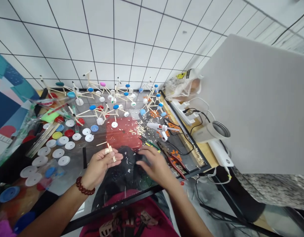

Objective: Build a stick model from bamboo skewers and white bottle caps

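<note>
My left hand (99, 164) is closed around a few short wooden sticks (113, 155), which poke up between thumb and fingers. To its right, my right hand (155, 164) hovers over the glass tabletop with thumb and fingers apart and nothing visible in it. Just past its fingertips lies a tool with green and yellow parts (150, 143), partly hidden. Red-handled pliers (173, 162) rest to the right of that hand. A white glue gun (162, 127) lies farther back. One loose stick (101, 144) sits beyond my left hand.
Several stick figures with bottle-cap wheels (92, 107) stand along the tiled wall. Many loose bottle caps (58, 153) cover the left side. Wood scraps (140, 128) are scattered mid-table. On the right are a power strip (184, 112), a cup (211, 131), cables and a large grey panel (255, 105).
</note>
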Tool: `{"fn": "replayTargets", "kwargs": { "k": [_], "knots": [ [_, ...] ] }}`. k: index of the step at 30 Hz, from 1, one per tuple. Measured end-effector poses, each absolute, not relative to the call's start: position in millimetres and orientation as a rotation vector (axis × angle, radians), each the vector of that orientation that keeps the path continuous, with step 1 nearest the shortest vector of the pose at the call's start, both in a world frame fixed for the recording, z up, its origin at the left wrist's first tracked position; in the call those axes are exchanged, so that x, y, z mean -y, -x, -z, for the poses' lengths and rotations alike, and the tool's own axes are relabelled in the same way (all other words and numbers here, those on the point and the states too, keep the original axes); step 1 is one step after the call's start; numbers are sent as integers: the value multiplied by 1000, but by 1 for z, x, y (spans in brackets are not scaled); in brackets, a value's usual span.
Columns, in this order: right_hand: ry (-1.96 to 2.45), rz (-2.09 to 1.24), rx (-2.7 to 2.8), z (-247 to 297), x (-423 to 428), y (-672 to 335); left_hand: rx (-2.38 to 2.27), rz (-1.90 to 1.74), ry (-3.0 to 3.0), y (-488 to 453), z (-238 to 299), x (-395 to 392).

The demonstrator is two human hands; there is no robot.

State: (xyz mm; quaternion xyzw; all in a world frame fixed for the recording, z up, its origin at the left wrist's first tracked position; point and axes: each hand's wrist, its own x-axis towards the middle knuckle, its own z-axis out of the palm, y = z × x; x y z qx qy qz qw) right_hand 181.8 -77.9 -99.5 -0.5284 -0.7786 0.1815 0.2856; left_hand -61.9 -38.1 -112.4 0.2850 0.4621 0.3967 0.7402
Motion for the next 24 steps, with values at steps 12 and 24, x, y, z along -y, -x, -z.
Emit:
{"fn": "replayTargets", "kwargs": {
  "k": [12, 24],
  "knots": [
    [2111, -218, 1926, 125, 139, -285, -922, -582, -699, 54, 107, 57],
    [1348, -1973, 988, 63, 137, -206, -785, -394, -709, 53, 100, 64]
  ]
}}
